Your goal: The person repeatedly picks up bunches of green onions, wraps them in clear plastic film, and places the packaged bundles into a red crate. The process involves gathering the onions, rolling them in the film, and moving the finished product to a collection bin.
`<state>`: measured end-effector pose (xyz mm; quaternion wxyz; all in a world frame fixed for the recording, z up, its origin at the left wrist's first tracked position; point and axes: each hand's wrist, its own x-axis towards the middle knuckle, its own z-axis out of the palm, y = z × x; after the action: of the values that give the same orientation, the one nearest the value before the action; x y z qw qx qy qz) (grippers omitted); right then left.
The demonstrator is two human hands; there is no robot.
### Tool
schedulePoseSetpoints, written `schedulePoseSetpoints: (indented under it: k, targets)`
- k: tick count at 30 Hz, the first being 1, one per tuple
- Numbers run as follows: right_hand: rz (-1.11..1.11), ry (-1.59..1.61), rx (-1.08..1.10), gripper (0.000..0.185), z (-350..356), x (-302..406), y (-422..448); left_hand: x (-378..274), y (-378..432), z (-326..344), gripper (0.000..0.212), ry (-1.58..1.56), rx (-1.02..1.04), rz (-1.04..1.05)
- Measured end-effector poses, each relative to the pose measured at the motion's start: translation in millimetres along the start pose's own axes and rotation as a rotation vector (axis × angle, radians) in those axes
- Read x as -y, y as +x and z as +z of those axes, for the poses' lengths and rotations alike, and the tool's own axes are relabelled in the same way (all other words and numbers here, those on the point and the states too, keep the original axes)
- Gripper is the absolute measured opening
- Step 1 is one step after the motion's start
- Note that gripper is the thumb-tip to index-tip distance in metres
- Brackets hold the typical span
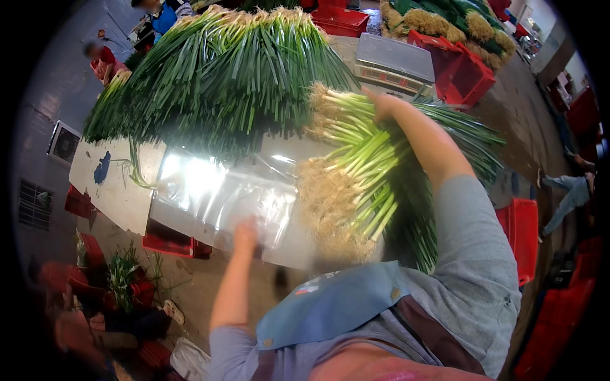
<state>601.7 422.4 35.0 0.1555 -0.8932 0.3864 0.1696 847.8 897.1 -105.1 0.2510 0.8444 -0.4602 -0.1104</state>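
Observation:
Blurred by motion, my left hand (247,232) is over the clear plastic bags (224,195) lying flat on the table; whether its fingers hold the film cannot be told. My right hand (381,102) reaches across the upper part of a pile of green onions (371,152), thumb and fingers apart, at the pale stalks. Their tangled roots (329,205) point left and their dark leaves run right, partly under my right forearm. Beyond the bags lies a large heap of green onions (228,81), roots at the far side and leaves towards me.
A flat-topped weighing scale (395,59) stands beyond my right hand. Red plastic crates (452,71) are behind it, another red crate (519,238) is at the right. Loose stalks (136,166) lie at the table's left. People are at the far left, lower left and right edge.

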Motion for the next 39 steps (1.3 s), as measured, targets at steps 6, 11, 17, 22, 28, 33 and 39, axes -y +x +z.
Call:
schedulePoseSetpoints:
  k: [6,11,17,22,28,33,39]
  targets:
    - [0.077,-0.136,-0.012,0.116,-4,-2,-5,-48,-18,17,0.026,-0.194,0.037,-0.298]
    - [-0.055,0.046,0.226,0.107,-11,-24,18,-17,-22,18,0.026,-0.263,0.012,-0.247]
    - [-0.099,0.186,0.157,0.102,-20,-25,3,-17,-29,19,0.023,-0.232,-0.026,-0.24]
    - [-0.143,0.078,0.041,0.093,-8,-27,8,2,-25,32,0.02,-0.294,-0.122,-0.223]
    - [-0.05,-0.134,-0.242,0.062,2,-21,0,7,-22,30,0.027,-0.366,-0.114,-0.328]
    - [0.003,-0.129,-0.327,0.05,-27,-24,-16,58,-8,-1,0.022,-1.101,-0.317,-0.714]
    - [0.115,-0.124,-0.417,0.062,-74,-7,-78,5,18,-145,0.029,-1.385,-0.886,-0.636]
